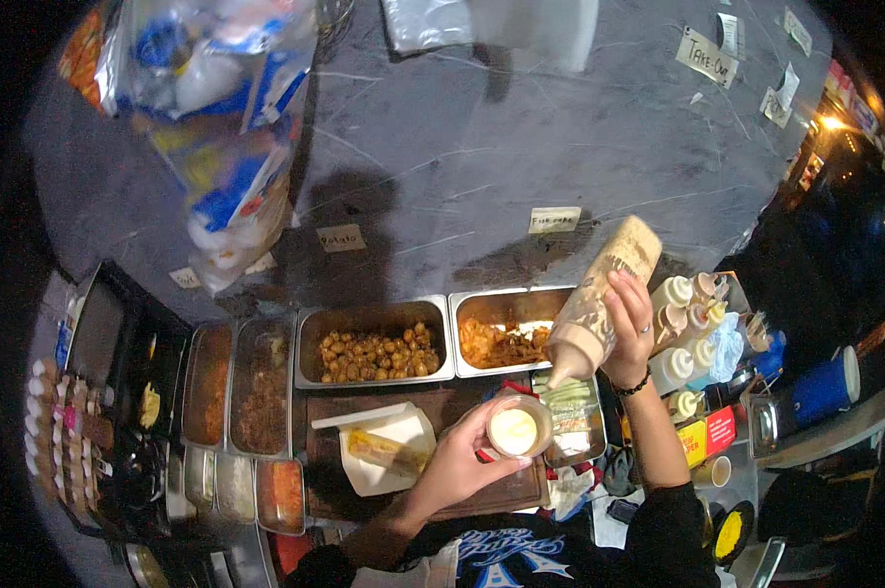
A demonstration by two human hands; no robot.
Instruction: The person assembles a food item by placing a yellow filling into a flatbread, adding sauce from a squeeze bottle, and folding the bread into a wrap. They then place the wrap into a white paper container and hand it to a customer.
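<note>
Low over the counter, my left hand (pixel 465 463) grips a small clear cup (pixel 539 449) with a pale creamy sauce (pixel 513 429) inside. My right hand (pixel 631 321) is wrapped round a large squeeze bottle (pixel 631 247), smeared inside with a beige sauce. The bottle is tilted, its nozzle pointing down just above the cup's far right rim. I cannot make out any stream from the nozzle. Beside my left wrist, a white paper tray (pixel 395 423) with a long yellowish piece of food (pixel 382 450) lies on a brown board (pixel 325 477).
Behind the board stand a metal pan (pixel 303 345) of small round potatoes and another pan (pixel 455 333) of orange-brown food. Sliced green vegetables (pixel 565 394) fill a container near the cup. Several squeeze bottles (pixel 672 367) crowd the right. Egg trays (pixel 70 431) stand far left.
</note>
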